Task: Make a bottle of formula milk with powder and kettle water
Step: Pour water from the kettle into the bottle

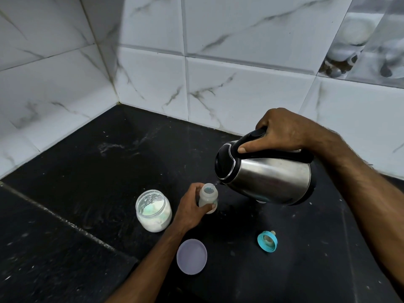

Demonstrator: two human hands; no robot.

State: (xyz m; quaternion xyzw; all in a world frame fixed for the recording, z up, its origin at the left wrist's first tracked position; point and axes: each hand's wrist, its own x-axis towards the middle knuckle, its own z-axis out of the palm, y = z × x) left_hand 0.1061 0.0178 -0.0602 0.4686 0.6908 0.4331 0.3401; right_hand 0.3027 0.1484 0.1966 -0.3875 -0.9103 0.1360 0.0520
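A small translucent baby bottle (208, 193) stands open on the black counter (109, 171), and my left hand (190, 208) is wrapped around its body. My right hand (282, 132) grips the black handle of a steel kettle (266, 173), which is tipped to the left with its spout just above the bottle's mouth; a thin stream of water shows at the spout. To the left of the bottle stands an open glass jar (154, 211) of white powder with a pale green scoop inside.
The jar's lilac lid (192, 256) lies flat in front of my left wrist. The bottle's teal ring with its teat (267, 241) lies on the counter at the right. White marbled tile walls meet in a corner behind.
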